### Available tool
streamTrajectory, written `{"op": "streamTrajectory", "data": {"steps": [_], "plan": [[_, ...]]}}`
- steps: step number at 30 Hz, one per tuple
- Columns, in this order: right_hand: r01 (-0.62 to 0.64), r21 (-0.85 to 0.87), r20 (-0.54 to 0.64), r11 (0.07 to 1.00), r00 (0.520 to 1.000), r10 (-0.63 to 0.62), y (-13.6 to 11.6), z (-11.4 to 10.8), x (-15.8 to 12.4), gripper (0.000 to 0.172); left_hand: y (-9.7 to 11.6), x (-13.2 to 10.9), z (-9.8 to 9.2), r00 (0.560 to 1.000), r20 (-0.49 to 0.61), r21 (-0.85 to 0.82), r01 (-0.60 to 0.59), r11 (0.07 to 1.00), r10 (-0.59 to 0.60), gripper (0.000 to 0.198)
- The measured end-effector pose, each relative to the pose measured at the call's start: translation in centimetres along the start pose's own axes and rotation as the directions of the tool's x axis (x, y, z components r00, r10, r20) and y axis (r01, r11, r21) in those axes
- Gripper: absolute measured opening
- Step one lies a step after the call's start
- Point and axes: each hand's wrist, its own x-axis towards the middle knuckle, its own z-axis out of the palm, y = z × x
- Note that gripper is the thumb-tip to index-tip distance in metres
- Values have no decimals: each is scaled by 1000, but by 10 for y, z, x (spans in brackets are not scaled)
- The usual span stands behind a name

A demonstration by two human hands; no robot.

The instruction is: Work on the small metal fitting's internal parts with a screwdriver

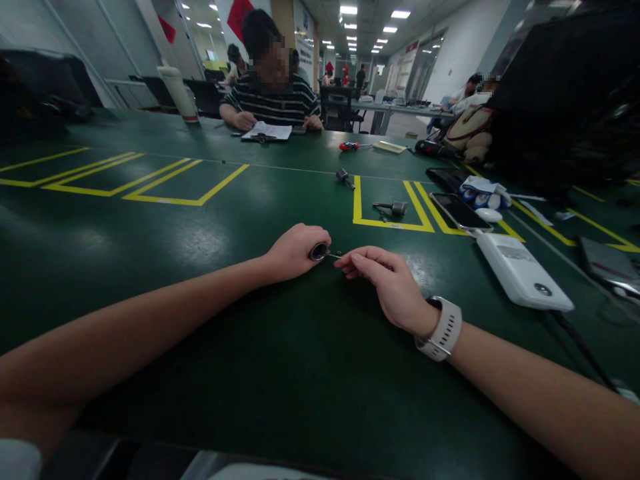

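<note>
My left hand [299,252] is closed around a dark, hollow, cylindrical metal part [319,251], its round open end facing me. Just to the right, my right hand [373,270] pinches a thin metal rod [334,255] that reaches to the side of that part; whether its tip sits inside cannot be made out. A tiny dark ring-like piece [339,253] shows beside the rod. Beyond the hands lie two similar metal parts with shafts: one cylinder [343,175] outside the yellow tape, another cylinder [399,209] within a taped box, small bits next to it.
A red-handled screwdriver [349,146] lies farther back on the green table [260,393]. To the right are a phone [460,212], a white power bank [523,270] with a cable, and gloves [484,193]. A person [273,100] writes opposite, near a tall cup [179,93].
</note>
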Motion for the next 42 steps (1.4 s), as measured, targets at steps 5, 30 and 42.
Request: {"op": "streamTrajectory", "data": {"steps": [5, 30, 42], "plan": [[-31, 47, 107, 998, 994, 26, -1, 1, 1, 20, 0, 0, 0, 1000, -25, -7, 5, 1000, -5, 9], [-110, 193, 35, 975, 994, 106, -1, -7, 6, 19, 1, 0, -1, 994, 76, 29, -82, 996, 79, 8], [291, -501, 121, 815, 956, -266, -14, 9, -11, 20, 4, 0, 0, 996, 69, 117, -69, 991, 61, 8]]}}
